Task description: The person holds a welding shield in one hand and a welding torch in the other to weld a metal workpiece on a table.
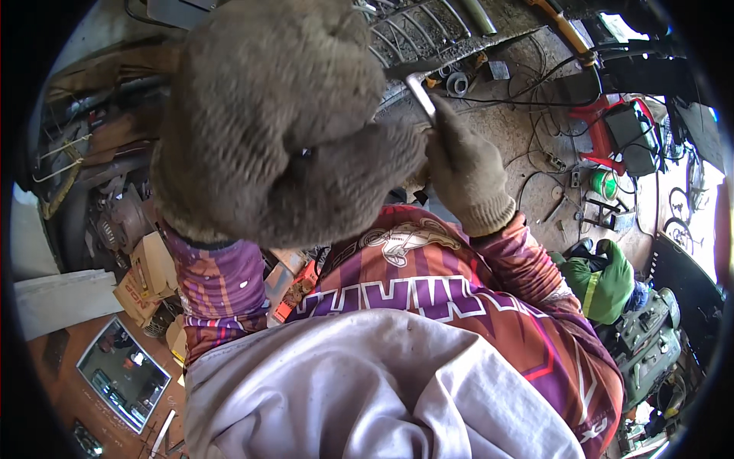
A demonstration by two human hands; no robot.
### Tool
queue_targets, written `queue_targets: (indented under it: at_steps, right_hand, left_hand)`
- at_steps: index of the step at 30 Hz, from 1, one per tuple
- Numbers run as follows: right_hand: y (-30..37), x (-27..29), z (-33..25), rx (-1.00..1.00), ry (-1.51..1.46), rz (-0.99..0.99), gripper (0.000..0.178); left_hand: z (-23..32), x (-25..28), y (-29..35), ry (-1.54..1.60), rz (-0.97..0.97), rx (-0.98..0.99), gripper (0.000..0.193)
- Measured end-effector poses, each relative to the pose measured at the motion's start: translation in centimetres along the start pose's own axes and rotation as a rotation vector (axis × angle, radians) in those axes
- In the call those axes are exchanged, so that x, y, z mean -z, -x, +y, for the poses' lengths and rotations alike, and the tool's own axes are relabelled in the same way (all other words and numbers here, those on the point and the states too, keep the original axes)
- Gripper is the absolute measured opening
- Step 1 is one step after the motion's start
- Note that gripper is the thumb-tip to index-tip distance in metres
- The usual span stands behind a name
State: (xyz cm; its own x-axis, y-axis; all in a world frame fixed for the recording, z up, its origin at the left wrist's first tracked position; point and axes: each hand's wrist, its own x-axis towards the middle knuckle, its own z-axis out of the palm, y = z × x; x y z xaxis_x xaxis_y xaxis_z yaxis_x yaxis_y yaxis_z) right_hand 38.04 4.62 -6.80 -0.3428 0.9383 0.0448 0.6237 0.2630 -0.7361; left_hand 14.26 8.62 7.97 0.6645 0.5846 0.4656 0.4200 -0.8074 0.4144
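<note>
My left hand [279, 115], in a dirty grey-brown knitted glove, is raised very close and fills much of the upper left. Its fingers are curled in, with the thumb reaching across toward the right; whatever it may hold is hidden. Right of it, my right hand [470, 176], in a lighter, soiled glove, is closed around a hammer [420, 96]. The hammer's shiny shank points up and ends in a dark narrow head close to the left glove. Beyond the hands lies a greasy metal part with curved bars [417, 34].
Cables trail over the floor at right, near a red plastic chair [592, 126] and a green spool [604, 183]. A person in green [604, 283] crouches beside a grey machine [650, 336]. Lower left are a cardboard box [149, 275] and a framed glass panel [122, 375].
</note>
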Motion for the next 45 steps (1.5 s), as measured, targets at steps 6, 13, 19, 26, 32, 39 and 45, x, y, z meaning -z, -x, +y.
queue_targets:
  at_steps: [6, 13, 19, 26, 32, 39, 45]
  right_hand:
    - [0.5, -1.0, 0.1, -0.058, 0.054, 0.001, 0.049]
    - [0.9, -0.3, -0.6, -0.121, -0.205, 0.032, 0.046]
    - [0.9, -0.6, -0.4, -0.101, -0.142, -0.067, 0.047]
    - [0.4, -0.4, -0.5, 0.022, -0.146, 0.035, 0.043]
    - [0.4, -1.1, -0.3, -0.013, -0.09, -0.053, 0.044]
    - [0.2, -0.8, -0.7, -0.019, -0.019, -0.14, 0.045]
    - [0.4, -0.9, -0.2, 0.038, 0.029, -0.054, 0.047]
  left_hand:
    - [3.9, -1.1, -0.7, -0.16, 0.079, 1.274, 0.028]
    - [2.8, -1.6, 2.0, -0.332, -0.156, 0.078, 0.025]
    - [6.0, -1.1, 2.4, -0.33, -0.192, 0.07, 0.024]
    - [5.8, -1.2, 2.3, -0.325, -0.216, 0.071, 0.023]
    - [6.2, 0.0, 3.2, -0.334, -0.222, 0.079, 0.022]
    - [5.6, 0.4, 3.7, -0.343, -0.222, 0.089, 0.022]
    - [5.4, 1.1, 4.2, -0.344, -0.224, 0.095, 0.021]
